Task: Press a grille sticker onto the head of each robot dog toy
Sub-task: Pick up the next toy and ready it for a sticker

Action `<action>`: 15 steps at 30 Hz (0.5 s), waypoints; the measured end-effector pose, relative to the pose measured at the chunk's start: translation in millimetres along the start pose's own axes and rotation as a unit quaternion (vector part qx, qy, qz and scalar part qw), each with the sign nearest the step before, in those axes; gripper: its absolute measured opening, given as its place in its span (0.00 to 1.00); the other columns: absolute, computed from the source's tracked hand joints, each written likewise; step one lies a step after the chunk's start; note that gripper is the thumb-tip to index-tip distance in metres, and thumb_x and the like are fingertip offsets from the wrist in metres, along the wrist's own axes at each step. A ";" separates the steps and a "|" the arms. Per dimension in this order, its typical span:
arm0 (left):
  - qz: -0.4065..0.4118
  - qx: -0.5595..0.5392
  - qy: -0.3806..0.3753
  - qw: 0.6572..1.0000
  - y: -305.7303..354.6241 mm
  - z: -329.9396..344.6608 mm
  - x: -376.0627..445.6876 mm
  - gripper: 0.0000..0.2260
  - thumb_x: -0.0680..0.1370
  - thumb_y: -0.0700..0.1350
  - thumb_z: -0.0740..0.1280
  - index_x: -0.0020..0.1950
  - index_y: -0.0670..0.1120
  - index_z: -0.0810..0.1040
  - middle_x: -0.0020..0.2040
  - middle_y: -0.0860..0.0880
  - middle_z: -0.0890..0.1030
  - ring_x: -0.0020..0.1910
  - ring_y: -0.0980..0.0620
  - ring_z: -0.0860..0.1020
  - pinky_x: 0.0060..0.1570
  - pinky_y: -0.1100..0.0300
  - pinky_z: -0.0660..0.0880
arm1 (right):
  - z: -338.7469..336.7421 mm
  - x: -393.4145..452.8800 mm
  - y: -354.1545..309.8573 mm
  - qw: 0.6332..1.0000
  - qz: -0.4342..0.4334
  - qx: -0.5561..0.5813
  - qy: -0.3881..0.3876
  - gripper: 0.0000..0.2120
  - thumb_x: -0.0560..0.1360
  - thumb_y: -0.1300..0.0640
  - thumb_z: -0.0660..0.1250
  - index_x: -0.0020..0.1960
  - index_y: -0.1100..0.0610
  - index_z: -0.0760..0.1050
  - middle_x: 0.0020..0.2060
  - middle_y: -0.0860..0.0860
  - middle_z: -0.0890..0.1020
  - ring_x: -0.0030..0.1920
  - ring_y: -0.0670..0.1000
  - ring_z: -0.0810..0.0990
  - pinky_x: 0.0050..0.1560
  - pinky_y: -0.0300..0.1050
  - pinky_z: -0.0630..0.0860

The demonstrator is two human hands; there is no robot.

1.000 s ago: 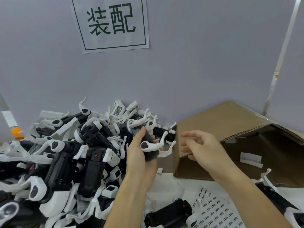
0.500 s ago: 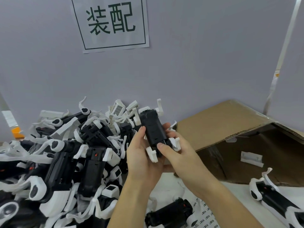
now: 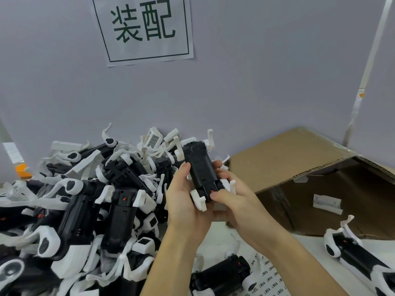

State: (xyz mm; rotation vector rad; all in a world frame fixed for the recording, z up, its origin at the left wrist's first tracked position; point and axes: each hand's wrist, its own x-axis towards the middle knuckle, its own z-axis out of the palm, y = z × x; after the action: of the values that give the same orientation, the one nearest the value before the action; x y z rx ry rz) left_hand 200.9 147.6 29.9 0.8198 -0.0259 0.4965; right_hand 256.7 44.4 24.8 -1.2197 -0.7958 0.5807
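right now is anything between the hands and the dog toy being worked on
Nothing visible. The left hand and the right hand both grip the robot dog toy directly, held up clear of the pile of toys. Its black underside faces the camera, so the head is not visible.

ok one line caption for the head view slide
Both hands, left and right, hold a robot dog toy belly-up beside the toy pile.

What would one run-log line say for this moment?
left hand: grips toy dog | right hand: grips it, thumb at red switch | sticker: unseen
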 end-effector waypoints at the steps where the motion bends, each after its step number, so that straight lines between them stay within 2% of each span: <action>1: -0.002 0.003 -0.004 1.000 0.4 0.4 -0.4 0.21 0.78 0.54 0.59 0.44 0.45 0.88 0.48 0.43 0.86 0.43 0.47 0.85 0.42 0.53 0.82 | -0.4 0.2 0.8 1.000 -0.002 -0.001 -0.005 0.15 0.71 0.57 0.64 0.55 0.44 0.80 0.53 0.54 0.85 0.54 0.59 0.84 0.57 0.66 0.80; 4: -0.006 0.003 -0.003 1.000 1.2 3.4 -2.2 0.19 0.74 0.55 0.62 0.45 0.44 0.88 0.46 0.43 0.85 0.42 0.47 0.85 0.41 0.53 0.82 | -0.3 1.1 2.5 1.000 -0.007 -0.007 0.001 0.16 0.72 0.56 0.63 0.55 0.42 0.80 0.54 0.53 0.85 0.54 0.58 0.84 0.57 0.65 0.81; 7: -0.005 0.009 0.027 1.000 1.4 6.6 -3.4 0.25 0.71 0.55 0.65 0.62 0.42 0.81 0.51 0.41 0.83 0.47 0.42 0.82 0.39 0.50 0.81 | 1.3 2.5 3.2 1.000 -0.017 -0.014 0.011 0.17 0.80 0.60 0.62 0.61 0.40 0.77 0.55 0.50 0.85 0.55 0.56 0.85 0.55 0.60 0.83; 9: -0.009 0.024 0.032 0.999 2.0 8.2 -4.6 0.29 0.71 0.57 0.66 0.69 0.44 0.76 0.51 0.41 0.82 0.48 0.41 0.81 0.37 0.50 0.80 | 2.5 2.5 2.5 1.000 -0.018 -0.014 0.020 0.18 0.83 0.62 0.60 0.64 0.41 0.75 0.54 0.49 0.85 0.55 0.55 0.85 0.54 0.59 0.83; 15: -0.013 0.013 0.030 0.999 3.0 10.3 -5.9 0.31 0.70 0.57 0.66 0.69 0.43 0.75 0.51 0.41 0.82 0.49 0.40 0.80 0.35 0.50 0.79 | 2.3 1.4 3.7 1.000 -0.005 0.003 0.024 0.17 0.83 0.61 0.61 0.66 0.43 0.74 0.59 0.52 0.83 0.58 0.57 0.84 0.57 0.62 0.82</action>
State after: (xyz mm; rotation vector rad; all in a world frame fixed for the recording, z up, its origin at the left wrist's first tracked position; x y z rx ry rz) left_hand 196.1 139.6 37.8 0.8286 0.0457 0.4965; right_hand 255.7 47.8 21.8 -1.2193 -0.7587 0.5447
